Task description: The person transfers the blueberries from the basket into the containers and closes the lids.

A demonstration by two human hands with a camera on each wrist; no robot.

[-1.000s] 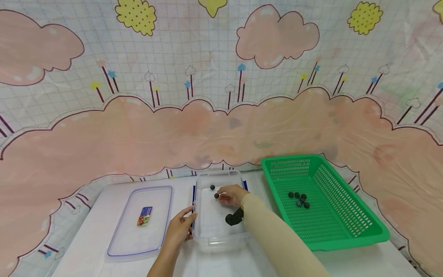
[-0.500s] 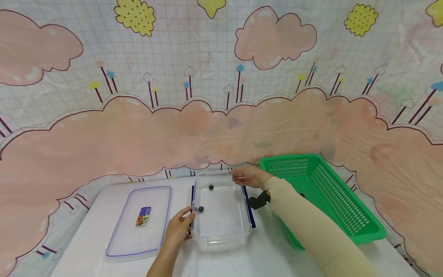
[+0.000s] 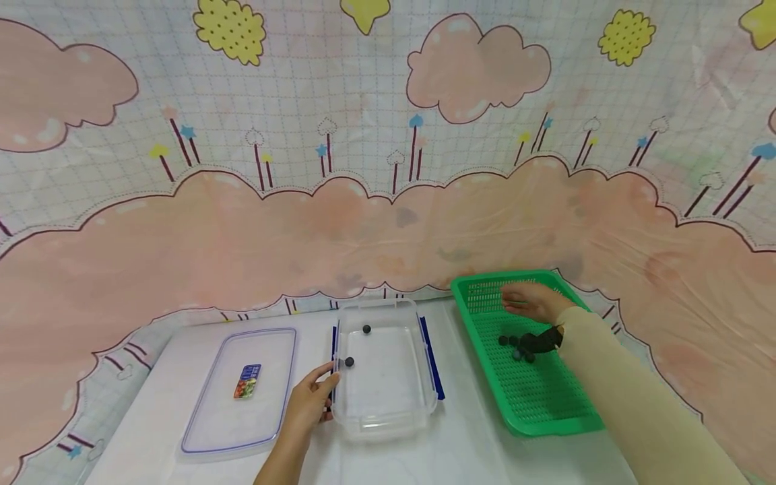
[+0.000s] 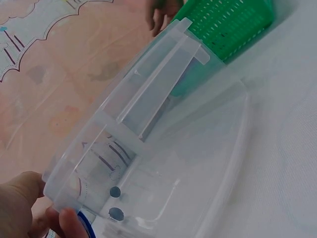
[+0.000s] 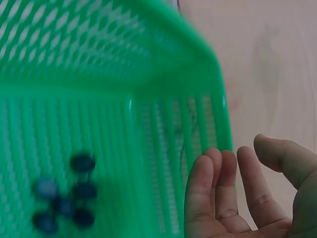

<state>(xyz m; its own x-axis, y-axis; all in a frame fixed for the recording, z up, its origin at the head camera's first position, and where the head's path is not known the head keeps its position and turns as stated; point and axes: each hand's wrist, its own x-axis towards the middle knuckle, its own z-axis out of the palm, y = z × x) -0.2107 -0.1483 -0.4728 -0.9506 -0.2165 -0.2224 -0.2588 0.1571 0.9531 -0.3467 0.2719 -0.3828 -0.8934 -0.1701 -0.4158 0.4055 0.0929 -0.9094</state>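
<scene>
My left hand (image 3: pixel 306 401) grips the left rim of a clear plastic container (image 3: pixel 386 423); in the left wrist view its thumb and fingers (image 4: pixel 72 224) hook over the container's corner. Inside lie two blueberries, one toward the back (image 3: pixel 366 329) and one by the left wall (image 3: pixel 349 362). Over the back part of a green plastic basket (image 3: pixel 545 421) hovers my right hand (image 3: pixel 533 302), fingers loosely extended and nothing between them. Several blueberries (image 5: pixel 83 162) form a cluster on the basket floor, to the left of that hand in the right wrist view.
A clear lid with a purple-blue edge (image 3: pixel 203 417) lies flat to the left, bearing a colourful label (image 3: pixel 247 381). Blue latch flaps (image 3: pixel 432 360) stick out along the container's sides. Behind the white table (image 3: pixel 461 444) hangs a patterned cloth (image 3: pixel 339 236).
My right hand has left the container and swung right to above the basket. One blueberry in the container has rolled to its left wall. The left hand keeps its grip.
</scene>
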